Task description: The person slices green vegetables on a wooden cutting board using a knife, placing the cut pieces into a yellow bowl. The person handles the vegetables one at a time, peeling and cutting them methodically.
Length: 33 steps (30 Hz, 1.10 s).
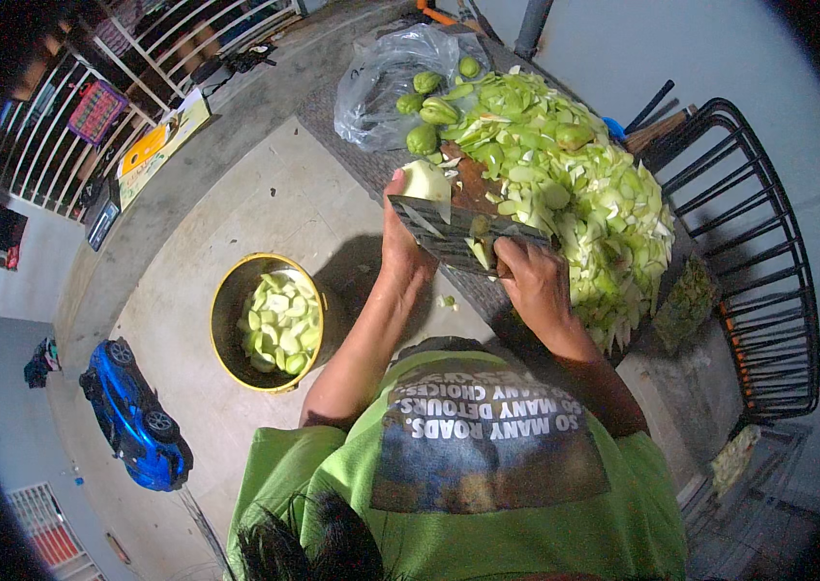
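My left hand (404, 243) grips a pale, peeled chayote (426, 181), with the thumb along its side. In my right hand (535, 283) is a broad-bladed cleaver (453, 236), whose dark blade carries wet streaks and bits of peel. The blade's far end lies against or just over the chayote's near side; exact contact cannot be told. Beyond my hands, a large heap of green peelings (599, 210) covers much of a wooden board (474, 181). Several unpeeled chayotes (439, 111) lie beside the heap, near a clear plastic bag (374, 94).
On the floor at left stands a yellow-rimmed bucket (221, 305) holding cut chayote pieces (279, 319). A blue toy car (135, 414) is farther left. At right is a black metal rack (766, 269), close to the heap. White railings (40, 138) run along the upper left.
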Tool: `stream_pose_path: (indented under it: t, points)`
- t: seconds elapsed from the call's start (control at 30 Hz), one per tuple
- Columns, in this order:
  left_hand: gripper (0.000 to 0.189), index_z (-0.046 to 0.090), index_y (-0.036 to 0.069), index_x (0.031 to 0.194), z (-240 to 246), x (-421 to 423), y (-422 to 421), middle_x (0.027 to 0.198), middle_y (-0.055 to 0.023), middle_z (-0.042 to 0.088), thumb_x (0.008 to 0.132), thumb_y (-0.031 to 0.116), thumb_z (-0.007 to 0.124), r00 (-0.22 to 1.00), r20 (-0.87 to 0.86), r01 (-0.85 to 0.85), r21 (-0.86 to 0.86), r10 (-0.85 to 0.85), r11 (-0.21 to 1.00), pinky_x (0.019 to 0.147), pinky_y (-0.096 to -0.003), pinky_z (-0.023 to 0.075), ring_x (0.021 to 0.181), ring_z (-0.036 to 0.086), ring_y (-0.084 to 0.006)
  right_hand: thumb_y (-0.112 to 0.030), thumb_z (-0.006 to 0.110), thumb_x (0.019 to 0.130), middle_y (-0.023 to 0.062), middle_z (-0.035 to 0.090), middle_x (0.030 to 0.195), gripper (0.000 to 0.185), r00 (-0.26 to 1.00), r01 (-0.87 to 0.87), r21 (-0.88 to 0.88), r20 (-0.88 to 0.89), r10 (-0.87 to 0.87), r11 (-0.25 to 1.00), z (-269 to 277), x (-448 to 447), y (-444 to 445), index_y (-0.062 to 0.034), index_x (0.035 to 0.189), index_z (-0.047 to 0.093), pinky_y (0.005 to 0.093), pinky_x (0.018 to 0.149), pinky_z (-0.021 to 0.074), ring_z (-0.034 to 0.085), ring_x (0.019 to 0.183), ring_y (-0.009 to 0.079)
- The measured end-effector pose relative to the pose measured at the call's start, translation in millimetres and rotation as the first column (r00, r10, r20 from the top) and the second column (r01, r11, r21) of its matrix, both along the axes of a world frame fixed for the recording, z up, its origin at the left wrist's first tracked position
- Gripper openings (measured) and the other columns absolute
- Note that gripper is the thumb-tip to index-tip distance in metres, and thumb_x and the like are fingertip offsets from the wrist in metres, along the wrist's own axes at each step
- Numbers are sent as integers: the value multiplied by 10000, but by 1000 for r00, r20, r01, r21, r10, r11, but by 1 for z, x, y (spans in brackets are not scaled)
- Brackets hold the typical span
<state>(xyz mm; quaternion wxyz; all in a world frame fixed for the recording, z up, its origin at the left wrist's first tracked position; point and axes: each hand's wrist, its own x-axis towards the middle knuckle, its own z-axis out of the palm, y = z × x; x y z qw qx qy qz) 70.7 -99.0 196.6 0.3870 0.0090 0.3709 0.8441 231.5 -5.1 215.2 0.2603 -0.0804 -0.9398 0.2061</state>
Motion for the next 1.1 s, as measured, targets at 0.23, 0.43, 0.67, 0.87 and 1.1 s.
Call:
stream_pose_path:
  t: [0.23, 0.43, 0.67, 0.87, 1.1]
  points:
    - [541, 533, 75, 1187, -6, 9, 5, 1021, -69, 625, 886, 524, 514, 995, 80, -64, 33, 61, 997, 831, -341, 483, 906, 612, -229, -9, 665, 701, 151, 599, 737, 265, 987, 133, -43, 94, -129, 990, -20, -11, 14, -70, 913, 519, 458, 587, 452, 610, 722, 378]
    - [527, 538, 125, 1149, 3, 10, -7, 1031, -69, 613, 849, 557, 573, 994, 78, 67, 64, -72, 996, 794, -352, 517, 913, 612, -203, -147, 602, 856, 173, 635, 744, 168, 823, 565, -120, 4, -569, 816, -77, -26, 110, 1, 922, 559, 459, 612, 476, 630, 724, 394]
    - [514, 548, 135, 1135, 0, 11, -3, 1015, -58, 618, 855, 566, 552, 988, 153, 17, 78, -29, 997, 758, -344, 505, 899, 609, -204, -220, 654, 853, 93, 603, 693, 257, 891, 437, -580, 176, -418, 688, -92, 18, 129, 23, 843, 572, 373, 636, 487, 598, 642, 224]
    - [534, 556, 133, 1096, -15, -4, 15, 985, -61, 615, 827, 594, 563, 996, 43, -76, -22, 77, 997, 739, -373, 509, 861, 605, -203, -230, 684, 843, 225, 601, 731, 285, 935, 319, -271, 246, -255, 908, -17, 26, 36, 31, 912, 590, 375, 626, 470, 600, 655, 345]
    - [586, 538, 100, 1146, -11, 0, 15, 974, -78, 604, 838, 599, 536, 998, 55, -35, -30, 36, 999, 761, -359, 499, 874, 592, -224, 22, 742, 631, 188, 588, 790, 457, 993, 6, -190, 113, 16, 982, 8, 26, 0, 1, 1054, 570, 401, 614, 465, 598, 706, 370]
